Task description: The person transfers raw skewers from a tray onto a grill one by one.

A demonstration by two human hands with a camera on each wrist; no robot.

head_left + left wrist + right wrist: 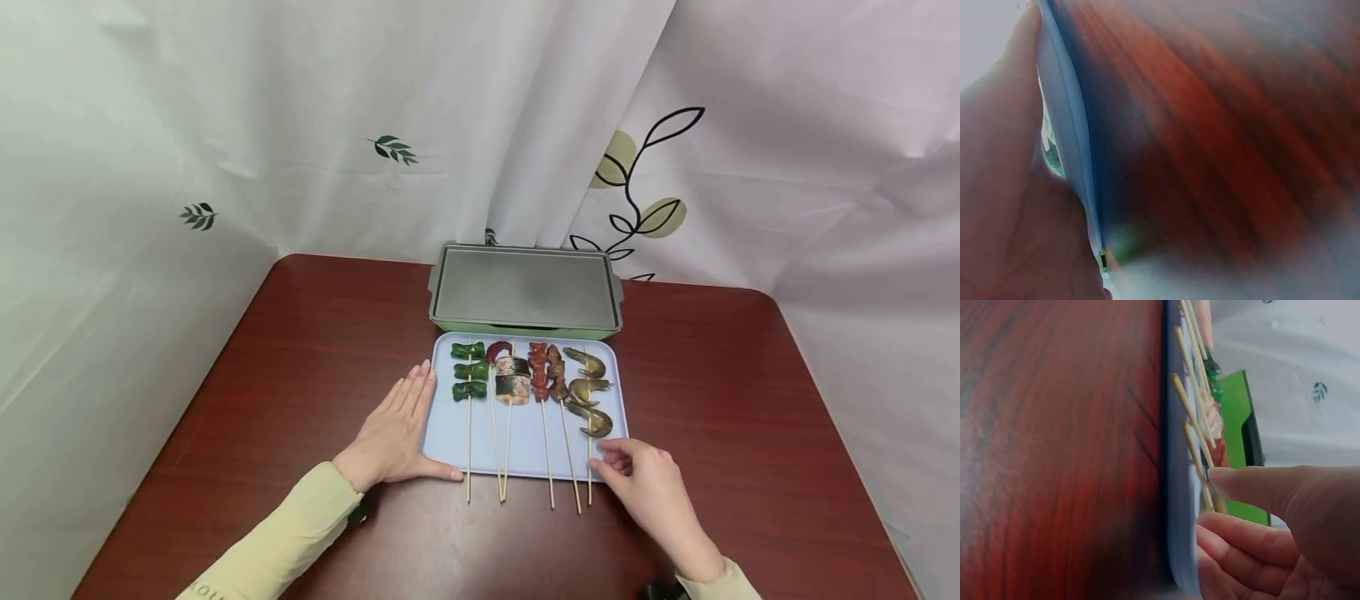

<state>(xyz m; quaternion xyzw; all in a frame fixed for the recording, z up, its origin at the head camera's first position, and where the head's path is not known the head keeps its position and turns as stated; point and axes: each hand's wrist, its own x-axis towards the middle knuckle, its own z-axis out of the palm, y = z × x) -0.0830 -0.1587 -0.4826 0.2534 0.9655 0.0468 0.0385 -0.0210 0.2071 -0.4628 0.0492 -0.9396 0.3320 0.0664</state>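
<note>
On the light blue tray [450,433] lie several food skewers, their sticks jutting past its front edge. Leftmost is a green pepper skewer [469,372], then a dark red curled piece [497,350] on a stick. Beside it are a skewer with black-banded pieces [513,386], a red chunk skewer [539,371], a brown chunk skewer [557,373] and, rightmost, a shrimp skewer [589,392]. My left hand [393,429] lies straight-fingered along the tray's left edge, thumb at its front corner. My right hand [648,483] has bent thumb and forefinger at the shrimp skewer's stick, with a gap between the tips.
Directly behind the tray stands a flat grey griddle [525,287] with a green base [1235,400]. A dark red-brown wooden table [720,375] carries everything. White curtains [322,125] with leaf prints hang behind it and at the sides.
</note>
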